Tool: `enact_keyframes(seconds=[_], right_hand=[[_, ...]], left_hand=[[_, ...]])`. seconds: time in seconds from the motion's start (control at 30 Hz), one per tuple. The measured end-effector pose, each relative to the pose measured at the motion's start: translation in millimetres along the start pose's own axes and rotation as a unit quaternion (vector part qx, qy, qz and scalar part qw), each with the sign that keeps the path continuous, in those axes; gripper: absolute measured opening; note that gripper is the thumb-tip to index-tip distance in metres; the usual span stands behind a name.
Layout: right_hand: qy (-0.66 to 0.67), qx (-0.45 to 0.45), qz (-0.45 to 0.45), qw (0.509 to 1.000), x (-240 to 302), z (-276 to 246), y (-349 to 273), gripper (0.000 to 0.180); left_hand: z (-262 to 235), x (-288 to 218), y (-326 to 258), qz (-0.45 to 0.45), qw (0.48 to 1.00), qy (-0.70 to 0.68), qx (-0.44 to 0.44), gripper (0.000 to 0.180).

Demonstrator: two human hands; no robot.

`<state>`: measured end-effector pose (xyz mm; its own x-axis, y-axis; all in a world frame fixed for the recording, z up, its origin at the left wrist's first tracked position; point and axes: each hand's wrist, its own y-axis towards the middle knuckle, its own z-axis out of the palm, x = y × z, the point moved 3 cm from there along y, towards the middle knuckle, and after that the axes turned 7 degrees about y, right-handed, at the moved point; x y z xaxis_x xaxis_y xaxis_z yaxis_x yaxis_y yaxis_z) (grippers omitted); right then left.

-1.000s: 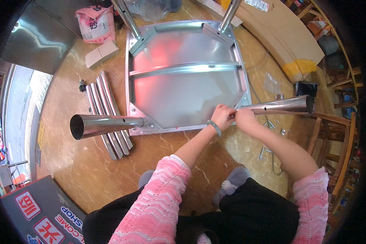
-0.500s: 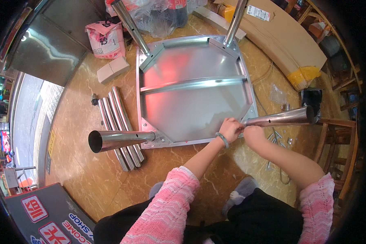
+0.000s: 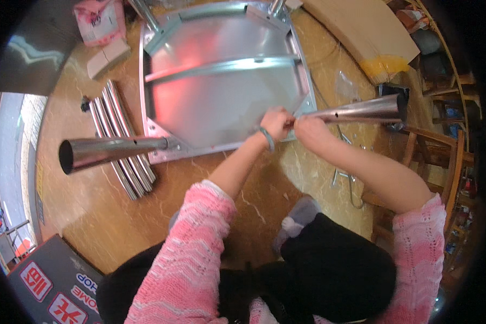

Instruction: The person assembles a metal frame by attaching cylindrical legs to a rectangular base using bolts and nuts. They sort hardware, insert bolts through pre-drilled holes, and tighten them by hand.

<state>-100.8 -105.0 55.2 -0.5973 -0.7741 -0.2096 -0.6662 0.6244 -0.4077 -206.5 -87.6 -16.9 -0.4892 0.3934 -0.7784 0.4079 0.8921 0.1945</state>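
Observation:
An upturned steel table top (image 3: pixel 221 102) lies on the floor with a crossbar across its underside. Steel tube legs stick up from its corners; the near left leg (image 3: pixel 108 151) and the near right leg (image 3: pixel 362 110) point toward me. My left hand (image 3: pixel 275 123), with a green band on the wrist, rests on the top's near right corner where that leg joins. My right hand (image 3: pixel 308 129) grips the base of the near right leg right beside it. What the fingers pinch at the joint is hidden.
A bundle of loose steel tubes (image 3: pixel 119 146) lies left of the table top. A pink bag (image 3: pixel 97 21) and a small box (image 3: pixel 108 56) sit at the far left. Cardboard (image 3: pixel 362 38) lies far right, a wooden chair (image 3: pixel 432 151) at the right. Wire parts (image 3: pixel 345 178) lie near my knee.
The view has drawn closer and shifted, so the table top looks larger. Both hands have stayed together at the near right corner joint.

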Motion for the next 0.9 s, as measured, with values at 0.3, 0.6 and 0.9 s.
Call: enact_keyframes(seconds=[0.3,0.6,0.9], right_hand=[[0.167,0.100,0.110,0.975,-4,-8,15,0.014],[0.255,0.058,0.141,0.955,-1,11,23,0.013],[0.063,-0.014,0.009,0.998,1,-1,3,0.011]], left_hand=[[-5,1,-1,0.054,0.998,-0.021,0.030,0.011],[-8,0,-14,-0.023,0.999,-0.030,0.019,0.016],[-1,2,6,-0.019,0.990,0.021,0.136,0.015]])
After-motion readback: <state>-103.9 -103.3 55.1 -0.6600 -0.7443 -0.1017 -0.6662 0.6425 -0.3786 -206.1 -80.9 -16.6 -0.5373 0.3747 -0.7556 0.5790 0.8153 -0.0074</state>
